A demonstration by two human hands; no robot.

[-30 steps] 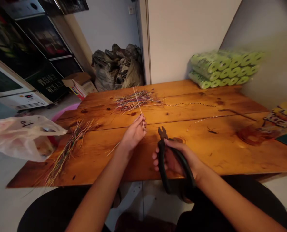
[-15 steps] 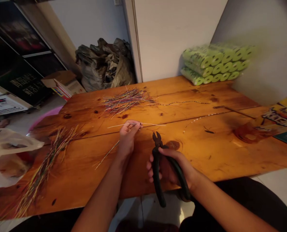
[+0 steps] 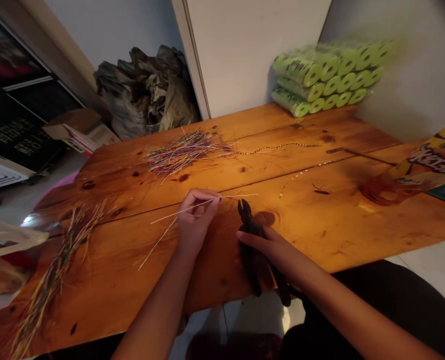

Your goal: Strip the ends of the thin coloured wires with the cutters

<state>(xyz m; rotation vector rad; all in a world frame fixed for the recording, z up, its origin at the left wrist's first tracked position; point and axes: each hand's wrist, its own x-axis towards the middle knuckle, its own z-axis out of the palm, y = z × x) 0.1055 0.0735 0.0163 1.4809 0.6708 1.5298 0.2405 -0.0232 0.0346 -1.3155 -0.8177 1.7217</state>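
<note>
A thin white wire [image 3: 170,216] is pinched between the thumb and fingers of my left hand [image 3: 198,212], its two ends sticking out on either side. My right hand [image 3: 263,250] grips diagonal cutting pliers [image 3: 245,212] with dark handles. The jaws point away from me, slightly parted, just below the wire's right end; I cannot tell whether they touch it. Under my left wrist, a few pale wires [image 3: 157,243] lie on the wooden table [image 3: 132,285]. Beyond my hands rests a tangled pile of coloured wires [image 3: 187,152].
Another bundle of coloured wires [image 3: 57,272] lies at left beside a white plastic bag [image 3: 10,237]. A speckled strand [image 3: 275,147] stretches across the back. On the right stands a bottle with an orange label [image 3: 428,162]; green wrapped rolls [image 3: 320,80] are stacked behind.
The pliers' handles have come closer together and the jaws have moved up near the wire's right end. The wire now slants more, its left end lower. The camera view has shifted slightly.
</note>
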